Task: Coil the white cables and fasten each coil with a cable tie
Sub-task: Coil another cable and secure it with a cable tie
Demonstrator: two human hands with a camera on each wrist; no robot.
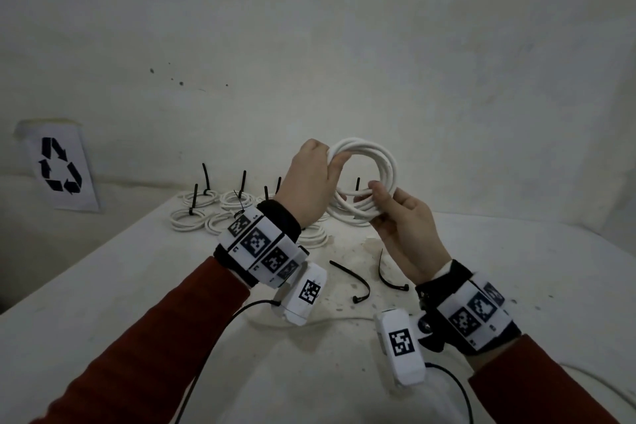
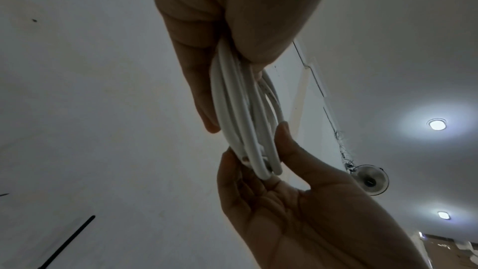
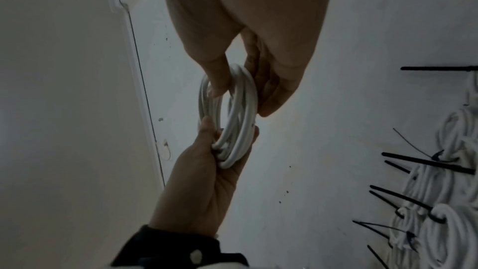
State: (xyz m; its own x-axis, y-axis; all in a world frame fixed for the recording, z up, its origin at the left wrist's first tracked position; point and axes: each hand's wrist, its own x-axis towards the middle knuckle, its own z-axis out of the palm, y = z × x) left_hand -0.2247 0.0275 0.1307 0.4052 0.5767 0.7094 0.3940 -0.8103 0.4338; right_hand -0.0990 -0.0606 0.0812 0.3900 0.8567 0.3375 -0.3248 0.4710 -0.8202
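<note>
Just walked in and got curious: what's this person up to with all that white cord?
A person is bundling cables. Both hands hold one white coil above the table: the left hand grips its top, the right hand pinches its bottom. It has no tie yet; two loose black cable ties lie below. Finished, tied coils sit behind.

Rust-red sleeves [image 1: 165, 327]; black wrist straps [image 1: 280, 217]; white bands [image 1: 261, 244] with black square markers; white camera boxes [image 1: 401, 342] trailing black cables [image 1: 206, 351].

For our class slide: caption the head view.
Both hands, left and right, hold a white cable coil above loose cable ties.
</note>
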